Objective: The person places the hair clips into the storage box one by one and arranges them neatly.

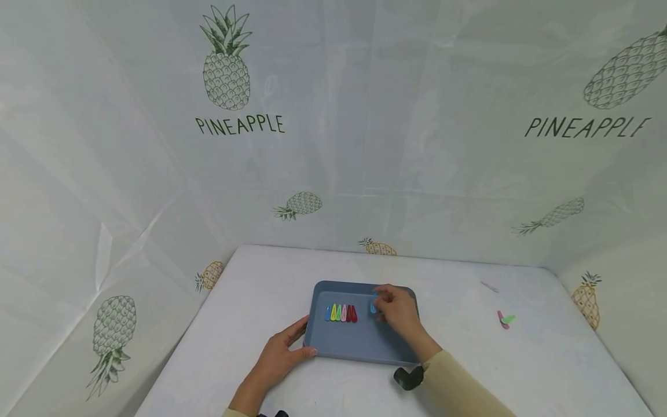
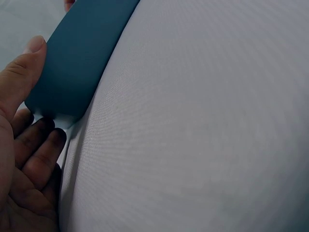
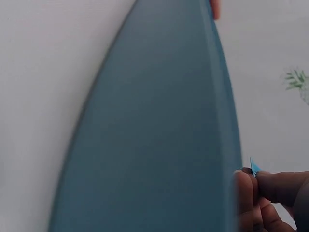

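A blue-grey tray (image 1: 359, 346) holds a row of hair clips (image 1: 342, 313) in blue, yellow, green, pink and red. The left hand (image 1: 278, 359) touches the tray's left edge and near-left corner, thumb on the near side; the left wrist view shows this hand (image 2: 31, 140) with its fingers loosely bent beside the tray's corner (image 2: 72, 63). Over the tray's right half, the right hand (image 1: 400, 313) pinches a blue clip (image 1: 373, 304) between thumb and fingers. That blue clip (image 3: 255, 166) sticks out past the fingertips of the right hand (image 3: 270, 198) in the right wrist view.
On the white table (image 1: 453, 324), right of the tray, lie a pink clip (image 1: 501, 316), a green clip (image 1: 508, 319) and a thin pale clip (image 1: 490, 286). White sheeting (image 1: 365, 162) printed with pineapples stands behind and at the sides.
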`<state>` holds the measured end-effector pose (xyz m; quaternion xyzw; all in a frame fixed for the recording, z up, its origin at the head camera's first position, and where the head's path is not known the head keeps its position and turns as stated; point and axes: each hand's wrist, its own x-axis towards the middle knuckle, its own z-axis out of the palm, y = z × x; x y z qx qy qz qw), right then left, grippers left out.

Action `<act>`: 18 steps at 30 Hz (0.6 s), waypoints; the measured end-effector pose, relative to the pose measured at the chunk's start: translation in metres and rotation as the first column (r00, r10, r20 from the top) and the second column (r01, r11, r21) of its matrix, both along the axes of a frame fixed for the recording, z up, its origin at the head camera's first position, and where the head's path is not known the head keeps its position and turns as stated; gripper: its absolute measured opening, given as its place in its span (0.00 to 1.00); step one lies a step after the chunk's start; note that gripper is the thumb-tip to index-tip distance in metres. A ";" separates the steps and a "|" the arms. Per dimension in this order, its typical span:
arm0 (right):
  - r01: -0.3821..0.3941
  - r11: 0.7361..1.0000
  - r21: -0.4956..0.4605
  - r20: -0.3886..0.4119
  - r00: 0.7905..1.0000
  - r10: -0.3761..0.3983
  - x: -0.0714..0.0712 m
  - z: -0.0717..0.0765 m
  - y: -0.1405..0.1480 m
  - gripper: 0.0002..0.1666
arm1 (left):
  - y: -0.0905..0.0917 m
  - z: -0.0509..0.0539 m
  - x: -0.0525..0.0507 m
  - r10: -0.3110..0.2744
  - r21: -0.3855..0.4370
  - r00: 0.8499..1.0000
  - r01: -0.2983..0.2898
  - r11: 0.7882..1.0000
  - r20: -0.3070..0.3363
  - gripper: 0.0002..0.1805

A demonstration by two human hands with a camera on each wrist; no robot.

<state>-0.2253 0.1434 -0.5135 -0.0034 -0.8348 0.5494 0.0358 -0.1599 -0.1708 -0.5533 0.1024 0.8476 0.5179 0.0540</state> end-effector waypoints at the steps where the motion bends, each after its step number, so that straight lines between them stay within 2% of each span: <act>1: -0.002 1.000 0.010 0.004 1.000 0.002 0.000 -0.002 -0.002 0.14 | 0.000 0.000 0.000 -0.003 -0.002 1.000 0.003 1.000 -0.008 0.47; 12: -0.022 0.991 0.132 -0.008 1.000 0.023 -0.003 -0.015 -0.018 0.11 | 0.000 0.000 0.000 0.012 0.007 1.000 -0.012 1.000 -0.006 0.47; 18: -0.005 0.971 0.237 -0.036 0.999 0.014 -0.003 -0.019 -0.024 0.09 | -0.001 -0.001 0.000 0.002 0.012 1.000 -0.002 1.000 0.000 0.48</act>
